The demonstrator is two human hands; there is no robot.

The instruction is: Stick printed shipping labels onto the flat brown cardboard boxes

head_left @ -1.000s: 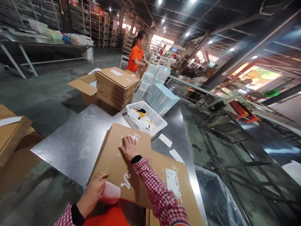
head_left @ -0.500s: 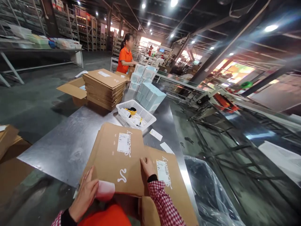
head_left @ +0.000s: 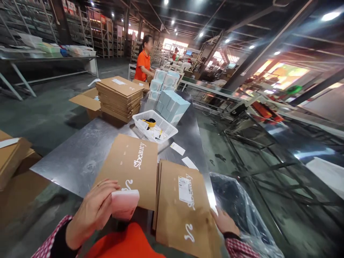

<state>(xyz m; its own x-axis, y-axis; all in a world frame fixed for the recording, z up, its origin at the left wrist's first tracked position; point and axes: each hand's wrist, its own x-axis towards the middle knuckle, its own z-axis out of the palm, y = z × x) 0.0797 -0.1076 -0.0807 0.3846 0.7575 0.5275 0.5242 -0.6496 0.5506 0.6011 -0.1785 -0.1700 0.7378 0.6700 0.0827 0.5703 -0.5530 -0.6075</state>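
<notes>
My left hand [head_left: 92,208] is closed around a stack of pinkish-white label sheets [head_left: 125,205], held over the near edge of the left pile. Below and beyond it lies a flattened cardboard carton [head_left: 145,179] with white "beauty" lettering and no label in view. To its right, a labelled flattened carton [head_left: 174,215] tops a second pile, its white shipping label [head_left: 184,189] partly over the lettering. My right hand [head_left: 227,223] grips this carton at its right edge; some of its fingers are hidden.
On the metal table [head_left: 77,150] stand a white basket [head_left: 168,134] with tape and slips, light-blue boxes [head_left: 172,105] and a tall carton stack [head_left: 119,98]. Loose slips [head_left: 177,148] lie near the right edge. A person in orange [head_left: 143,64] stands beyond. Clear plastic [head_left: 242,211] hangs at right.
My right hand has moved the labelled carton from the left pile onto the right pile, uncovering an unlabelled one. My left hand has lifted and shifted right with the label stack.
</notes>
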